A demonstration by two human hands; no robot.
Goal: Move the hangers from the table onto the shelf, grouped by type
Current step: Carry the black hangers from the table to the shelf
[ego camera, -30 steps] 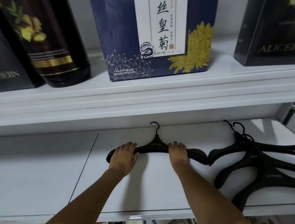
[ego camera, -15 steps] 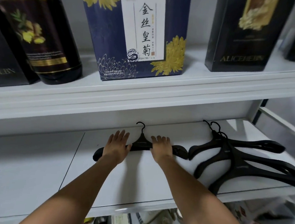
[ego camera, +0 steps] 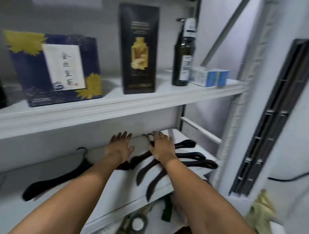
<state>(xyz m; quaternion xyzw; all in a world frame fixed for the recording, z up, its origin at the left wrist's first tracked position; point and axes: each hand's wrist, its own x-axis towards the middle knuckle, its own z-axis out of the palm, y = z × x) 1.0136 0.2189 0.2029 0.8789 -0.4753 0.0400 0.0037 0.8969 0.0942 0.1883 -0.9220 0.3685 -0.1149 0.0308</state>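
Note:
On the white lower shelf (ego camera: 105,202) lies a single black hanger (ego camera: 60,179), hook toward the back wall; my left forearm crosses its right end. To its right sits a pile of black hangers (ego camera: 194,159) with overlapping arms. My left hand (ego camera: 119,147) is flat over the shelf between the single hanger and the pile, fingers spread, holding nothing. My right hand (ego camera: 161,145) rests flat on top of the pile near its hooks, fingers apart and not closed around any hanger. The view is blurred.
The upper shelf carries a blue box with yellow flowers (ego camera: 55,70), a tall black box (ego camera: 139,50), a dark bottle (ego camera: 183,57) and small blue-white boxes (ego camera: 207,76). A shelf post (ego camera: 233,123) stands at the right. A tape roll (ego camera: 137,223) and clutter lie below.
Both hands let go of the single hanger and moved right. My right hand now lies on the pile. My view swung to the right.

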